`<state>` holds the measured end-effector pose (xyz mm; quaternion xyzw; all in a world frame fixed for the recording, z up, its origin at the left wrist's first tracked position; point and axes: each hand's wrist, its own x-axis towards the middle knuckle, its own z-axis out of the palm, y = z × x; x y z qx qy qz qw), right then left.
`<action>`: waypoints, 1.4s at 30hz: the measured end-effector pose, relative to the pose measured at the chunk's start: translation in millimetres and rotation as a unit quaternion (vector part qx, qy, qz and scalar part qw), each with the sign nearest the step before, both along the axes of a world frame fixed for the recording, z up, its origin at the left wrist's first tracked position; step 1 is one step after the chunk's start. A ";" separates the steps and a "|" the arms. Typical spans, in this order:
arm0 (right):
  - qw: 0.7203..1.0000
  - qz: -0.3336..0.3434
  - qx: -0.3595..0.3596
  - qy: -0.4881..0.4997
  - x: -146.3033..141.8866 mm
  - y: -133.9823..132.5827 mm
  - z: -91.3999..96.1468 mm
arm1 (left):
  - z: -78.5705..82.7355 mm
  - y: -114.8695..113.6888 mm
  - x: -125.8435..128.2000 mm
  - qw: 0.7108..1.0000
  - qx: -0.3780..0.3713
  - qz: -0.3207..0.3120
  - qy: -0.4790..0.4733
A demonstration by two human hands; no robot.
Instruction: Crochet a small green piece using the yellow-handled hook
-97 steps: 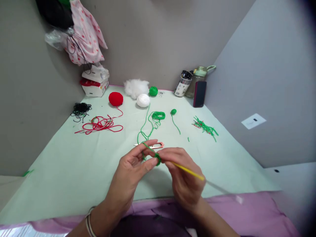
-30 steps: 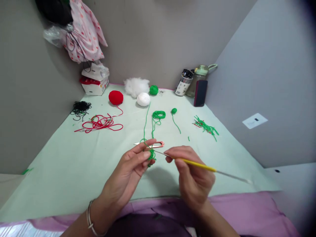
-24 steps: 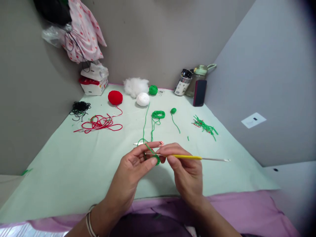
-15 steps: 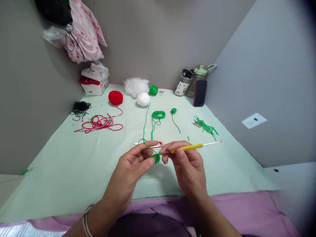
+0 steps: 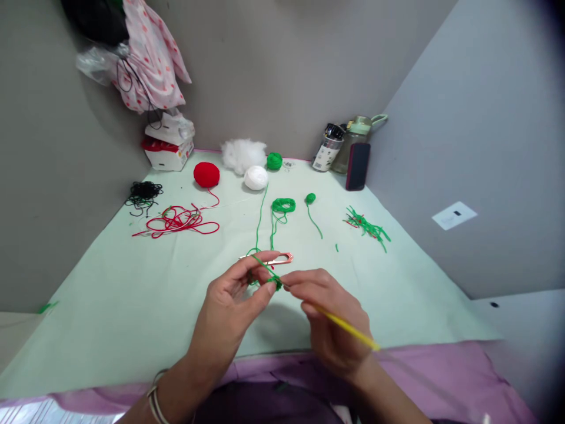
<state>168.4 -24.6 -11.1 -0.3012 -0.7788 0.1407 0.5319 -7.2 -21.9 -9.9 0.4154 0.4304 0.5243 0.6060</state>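
Left grip: the person's left hand [image 5: 233, 300] pinches a green crocheted piece [image 5: 277, 285] between thumb and fingers, a strand of green yarn [image 5: 266, 267] crossing the index finger.
Right grip: the right hand [image 5: 338, 321] holds a yellow-handled hook [image 5: 351, 330], its metal front end at the piece, its rear end blurred.
Crocheted piece: held above the surface [image 5: 132, 312], just on the near side of the snips [image 5: 285, 258].
Snips: lying flat, partly hidden behind the left fingers.
Green yarn: a loose coil [image 5: 283, 205] beyond the snips; a small ball [image 5: 311, 198] with a tail, beyond and right of them.
Clippings: a green pile [image 5: 367, 228] well right of the snips.
Red yarn: a loose tangle [image 5: 176, 222] left of the snips, and a red ball [image 5: 206, 175] farther beyond.
Far edge: white ball [image 5: 256, 178], white fluff [image 5: 244, 155] and a larger green ball [image 5: 274, 161], well beyond the snips.
Phone [image 5: 358, 167]: propped upright, beyond and right of the snips.
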 end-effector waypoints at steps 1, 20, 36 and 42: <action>0.998 -0.020 0.028 -0.044 0.3 -0.7 -0.8 | 1.8 0.2 1.5 1.000 -0.006 0.006 -0.014; 0.995 -0.050 -0.057 0.061 -11.0 -3.1 -9.5 | 4.8 -1.3 7.5 0.990 -0.071 -0.037 -0.120; 0.950 0.031 -0.207 0.233 -12.8 8.5 -5.8 | 3.4 -1.1 6.6 0.989 -0.062 -0.062 -0.121; 0.907 0.054 -0.284 0.306 -8.7 10.4 -10.1 | 3.2 -1.6 3.4 0.991 -0.065 -0.041 -0.109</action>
